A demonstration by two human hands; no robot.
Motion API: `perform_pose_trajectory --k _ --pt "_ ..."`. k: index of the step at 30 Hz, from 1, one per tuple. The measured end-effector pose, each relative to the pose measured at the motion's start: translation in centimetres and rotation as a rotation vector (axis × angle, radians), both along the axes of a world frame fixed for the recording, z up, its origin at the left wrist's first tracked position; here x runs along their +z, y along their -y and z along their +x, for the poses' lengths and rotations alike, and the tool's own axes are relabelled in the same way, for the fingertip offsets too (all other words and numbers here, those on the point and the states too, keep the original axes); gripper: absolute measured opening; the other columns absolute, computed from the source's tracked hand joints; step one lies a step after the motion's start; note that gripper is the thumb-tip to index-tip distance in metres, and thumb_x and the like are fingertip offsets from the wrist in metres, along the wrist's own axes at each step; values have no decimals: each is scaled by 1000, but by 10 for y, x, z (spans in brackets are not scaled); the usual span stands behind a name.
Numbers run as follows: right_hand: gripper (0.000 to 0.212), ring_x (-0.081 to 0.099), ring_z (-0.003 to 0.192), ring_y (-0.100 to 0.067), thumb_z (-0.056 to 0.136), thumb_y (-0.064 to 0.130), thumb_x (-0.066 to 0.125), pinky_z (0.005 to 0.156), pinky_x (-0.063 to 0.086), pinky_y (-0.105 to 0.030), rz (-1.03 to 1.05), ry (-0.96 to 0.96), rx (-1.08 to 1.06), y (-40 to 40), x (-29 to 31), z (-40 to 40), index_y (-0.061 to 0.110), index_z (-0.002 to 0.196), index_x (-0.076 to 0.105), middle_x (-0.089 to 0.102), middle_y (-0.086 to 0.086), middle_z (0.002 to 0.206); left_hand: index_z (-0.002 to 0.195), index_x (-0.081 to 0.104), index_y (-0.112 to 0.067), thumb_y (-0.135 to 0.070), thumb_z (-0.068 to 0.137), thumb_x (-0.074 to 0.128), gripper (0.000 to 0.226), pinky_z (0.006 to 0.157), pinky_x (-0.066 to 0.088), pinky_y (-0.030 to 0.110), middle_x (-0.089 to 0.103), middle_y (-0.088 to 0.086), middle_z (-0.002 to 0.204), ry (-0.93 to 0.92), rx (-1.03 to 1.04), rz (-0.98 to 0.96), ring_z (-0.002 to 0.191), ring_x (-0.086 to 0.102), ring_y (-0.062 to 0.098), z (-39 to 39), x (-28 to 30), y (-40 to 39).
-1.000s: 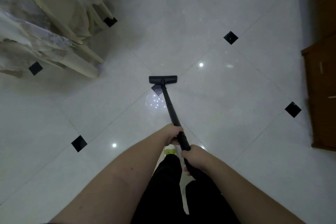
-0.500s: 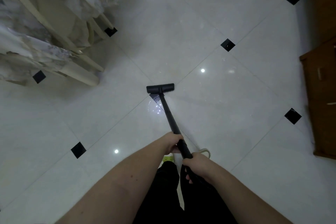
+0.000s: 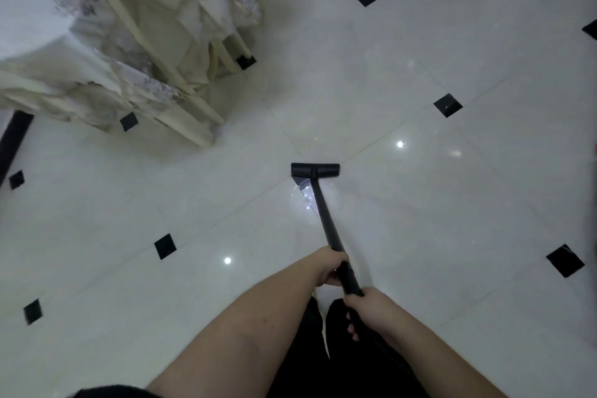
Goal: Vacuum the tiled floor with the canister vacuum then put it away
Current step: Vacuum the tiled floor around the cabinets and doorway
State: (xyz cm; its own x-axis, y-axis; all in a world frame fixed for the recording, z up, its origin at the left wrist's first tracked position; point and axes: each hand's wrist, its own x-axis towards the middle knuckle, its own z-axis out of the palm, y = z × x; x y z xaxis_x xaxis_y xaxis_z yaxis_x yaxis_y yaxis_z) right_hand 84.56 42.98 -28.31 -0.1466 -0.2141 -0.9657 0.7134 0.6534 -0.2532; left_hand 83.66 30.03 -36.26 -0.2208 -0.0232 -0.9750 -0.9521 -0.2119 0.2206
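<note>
Upper left of frame: one table with cream patterned draped cloth (image 3: 106, 52), pale wooden legs beneath. White glossy tiled floor (image 3: 452, 220) carries ten small black diamond insets, two round light reflections. Centre: one black vacuum wand (image 3: 326, 220), its flat black floor nozzle (image 3: 315, 170) resting on floor. Lower centre: left hand (image 3: 329, 266) grips wand, fingers curled round it; right hand (image 3: 366, 308) below it, gripping wand's lower end.

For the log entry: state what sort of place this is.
Probably a home dining area: a glossy white tiled floor with black diamond insets, a draped table, and cloth-covered chairs beside it. A person holds a vacuum wand in both hands.
</note>
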Motion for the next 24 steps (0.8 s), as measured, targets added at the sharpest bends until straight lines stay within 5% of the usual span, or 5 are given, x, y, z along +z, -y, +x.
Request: perform_pose_trajectory --k 9,14,24 --pt "13 58 50 -22 97 12 45 46 49 -29 -6 2 -1 36 -15 -33 2 91 50 56 -15 71 115 50 -8 -9 91 50 25 43 53 26 62 7 80 -22 1 -43 64 63 18 -37 -20 32" --pt "12 59 52 -22 97 14 46 47 51 -30 -6 -17 -10 66 -18 -61 5 90 48 54 -14 75 103 47 -10 -7 91 51 13 54 56 33 61 9 81 -32 -16 -41 67 63 20 -68 -32 62" --pt "8 56 52 -19 96 14 46 47 51 -30 -21 -18 -60 123 -21 -125 8 92 48 53 -10 76 120 48 -1 -5 89 50 31 66 59 41 62 13 83 -72 -52 -26 66 64 23 -136 -60 120"
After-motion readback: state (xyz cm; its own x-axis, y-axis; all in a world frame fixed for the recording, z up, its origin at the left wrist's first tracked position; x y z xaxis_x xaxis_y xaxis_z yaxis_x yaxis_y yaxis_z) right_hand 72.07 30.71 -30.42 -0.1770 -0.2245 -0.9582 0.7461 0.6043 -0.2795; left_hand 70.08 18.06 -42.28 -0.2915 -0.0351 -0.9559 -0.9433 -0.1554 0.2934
